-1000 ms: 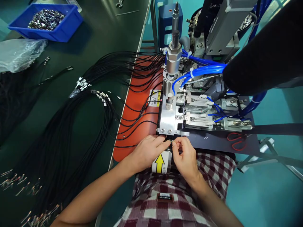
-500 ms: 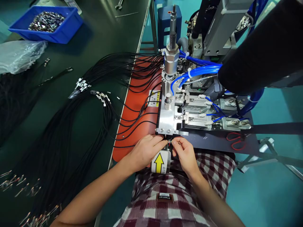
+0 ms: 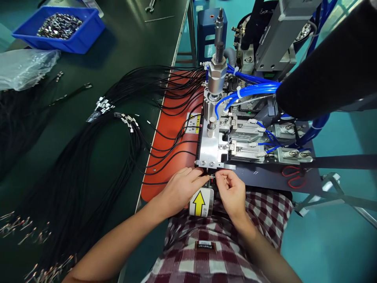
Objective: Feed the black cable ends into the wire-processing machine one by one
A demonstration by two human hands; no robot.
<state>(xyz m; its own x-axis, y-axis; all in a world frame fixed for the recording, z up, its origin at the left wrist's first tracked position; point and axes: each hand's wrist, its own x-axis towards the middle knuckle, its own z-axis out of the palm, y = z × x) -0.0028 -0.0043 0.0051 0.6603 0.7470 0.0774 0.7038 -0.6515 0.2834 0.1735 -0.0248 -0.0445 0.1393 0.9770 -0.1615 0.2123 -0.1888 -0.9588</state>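
From the head camera, a worker's left hand [image 3: 183, 186] rests just on the near side of a silver machine plate [image 3: 207, 151], thumb at a small wire end [image 3: 212, 179] near the plate's front edge. The right hand [image 3: 232, 192] bunches its fingertips just beside it; whether either pinches it cannot be told. A loose hold could let the wires skew, fingers so near the plate could be nipped should it move, and black cables [image 3: 167, 150] left of it could snag.
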